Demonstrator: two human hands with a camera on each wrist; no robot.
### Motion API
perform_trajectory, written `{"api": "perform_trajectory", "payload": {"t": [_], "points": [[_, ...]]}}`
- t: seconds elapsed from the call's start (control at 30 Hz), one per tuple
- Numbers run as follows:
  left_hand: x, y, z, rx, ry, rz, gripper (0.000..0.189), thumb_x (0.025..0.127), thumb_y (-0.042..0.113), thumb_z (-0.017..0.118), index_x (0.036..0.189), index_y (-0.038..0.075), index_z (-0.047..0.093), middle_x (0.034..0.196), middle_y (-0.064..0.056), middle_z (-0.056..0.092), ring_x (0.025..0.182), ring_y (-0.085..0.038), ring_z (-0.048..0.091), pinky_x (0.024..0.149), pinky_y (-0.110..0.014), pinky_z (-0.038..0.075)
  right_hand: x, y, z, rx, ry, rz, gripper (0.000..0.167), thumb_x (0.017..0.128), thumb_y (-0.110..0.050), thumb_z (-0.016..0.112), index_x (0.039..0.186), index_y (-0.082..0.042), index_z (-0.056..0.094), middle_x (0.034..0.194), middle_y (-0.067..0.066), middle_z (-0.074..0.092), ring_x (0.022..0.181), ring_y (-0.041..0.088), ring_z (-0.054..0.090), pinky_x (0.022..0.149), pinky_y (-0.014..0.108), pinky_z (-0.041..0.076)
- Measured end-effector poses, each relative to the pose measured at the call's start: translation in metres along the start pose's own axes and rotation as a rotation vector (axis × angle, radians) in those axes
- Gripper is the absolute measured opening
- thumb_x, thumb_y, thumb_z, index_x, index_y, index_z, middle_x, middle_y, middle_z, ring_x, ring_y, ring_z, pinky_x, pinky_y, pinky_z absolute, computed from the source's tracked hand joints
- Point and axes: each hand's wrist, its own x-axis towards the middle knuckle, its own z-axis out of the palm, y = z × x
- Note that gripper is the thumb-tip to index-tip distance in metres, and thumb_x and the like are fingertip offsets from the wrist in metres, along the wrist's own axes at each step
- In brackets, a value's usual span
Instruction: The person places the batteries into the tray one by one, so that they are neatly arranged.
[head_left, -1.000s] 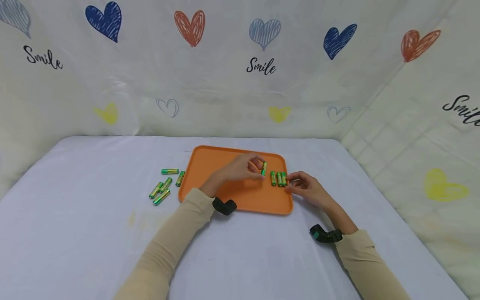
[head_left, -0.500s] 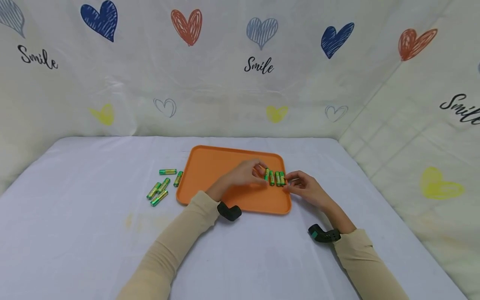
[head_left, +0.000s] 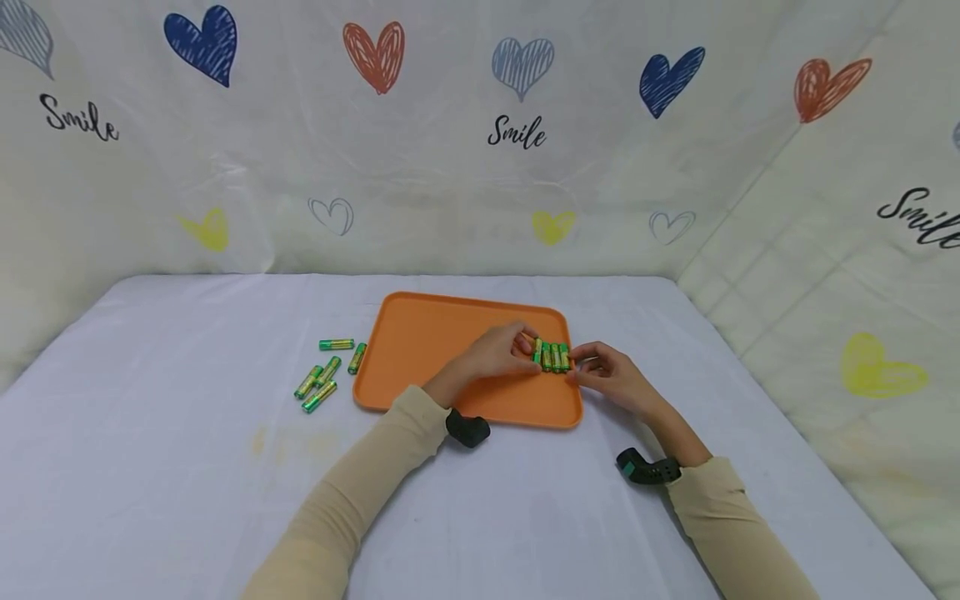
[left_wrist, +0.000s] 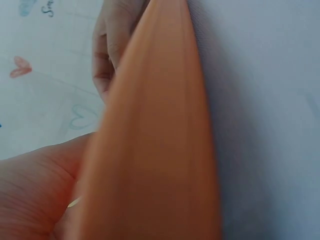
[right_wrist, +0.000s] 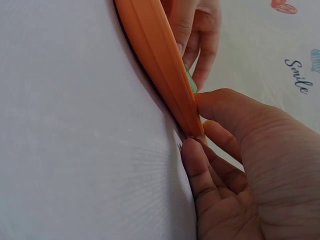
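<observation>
A row of green and yellow batteries [head_left: 551, 357] lies side by side near the right end of an orange tray [head_left: 420, 333]. At the row's left end my left hand [head_left: 501, 350] pinches a battery [head_left: 537, 349] lengthwise between thumb and forefinger, close against its neighbour. On the other side my right hand [head_left: 613, 375] reaches over the tray's right rim, thumb and forefinger at the two ends of the last battery [head_left: 565, 357]. In the right wrist view, the tray wall [right_wrist: 160, 60] hides most of the row, with a green battery end [right_wrist: 191, 80] showing past it.
Left of the tray, several loose batteries [head_left: 320, 397] lie on the white tablecloth [head_left: 187, 467], one of them beside the tray's left rim. A white backdrop [head_left: 442, 167] with printed hearts stands behind the table and along its right side.
My left hand has moved right and down with its battery, bringing it up against the row. Gaps between the batteries have closed. The right hand stays at the right end.
</observation>
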Motion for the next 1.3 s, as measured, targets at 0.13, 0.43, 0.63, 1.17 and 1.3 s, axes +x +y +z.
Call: {"api": "perform_trajectory", "payload": {"t": [0.13, 0.43, 0.63, 1.17, 1.3], "points": [[-0.001, 0.0, -0.001, 0.005, 0.004, -0.004, 0.053, 0.086, 0.022, 0.077, 0.13, 0.004, 0.054, 0.108, -0.006, 0.063, 0.097, -0.017, 0.06, 0.086, -0.024, 0.049, 0.001, -0.001, 0.001, -0.003, -0.003, -0.006, 0.039, 0.092, -0.016, 0.068, 0.123, 0.004, 0.055, 0.112, 0.019, 0.058, 0.089, 0.017, 0.056, 0.076, 0.018, 0.047], [0.0, -0.002, -0.001, 0.013, 0.031, -0.022, 0.052, 0.085, 0.022, 0.078, 0.128, 0.004, 0.055, 0.104, -0.005, 0.062, 0.094, -0.016, 0.057, 0.082, -0.023, 0.048, 0.003, -0.005, 0.0, -0.02, -0.001, -0.009, 0.04, 0.092, -0.017, 0.069, 0.123, 0.003, 0.055, 0.111, 0.019, 0.059, 0.09, 0.018, 0.056, 0.076, 0.019, 0.047], [-0.001, 0.001, -0.002, 0.008, 0.034, -0.025, 0.052, 0.083, 0.022, 0.079, 0.126, 0.004, 0.057, 0.103, -0.005, 0.061, 0.092, -0.016, 0.057, 0.08, -0.022, 0.048, 0.003, -0.006, -0.002, -0.032, -0.002, -0.013, 0.04, 0.092, -0.016, 0.068, 0.124, 0.003, 0.054, 0.111, 0.018, 0.059, 0.09, 0.017, 0.056, 0.076, 0.019, 0.047], [-0.009, -0.003, -0.001, 0.008, -0.002, -0.02, 0.057, 0.083, 0.022, 0.08, 0.13, 0.006, 0.054, 0.103, -0.006, 0.059, 0.09, -0.016, 0.056, 0.08, -0.023, 0.048, -0.003, -0.003, -0.001, -0.011, 0.001, 0.0, 0.043, 0.092, -0.018, 0.07, 0.126, 0.003, 0.054, 0.111, 0.017, 0.059, 0.088, 0.014, 0.055, 0.074, 0.02, 0.046], [-0.012, -0.002, -0.003, -0.007, -0.013, -0.008, 0.054, 0.083, 0.022, 0.08, 0.129, 0.005, 0.055, 0.102, -0.004, 0.059, 0.089, -0.015, 0.056, 0.082, -0.023, 0.048, -0.002, -0.002, 0.0, -0.006, 0.003, -0.004, 0.042, 0.092, -0.017, 0.069, 0.125, 0.003, 0.054, 0.111, 0.017, 0.059, 0.088, 0.014, 0.055, 0.073, 0.02, 0.047]]}}
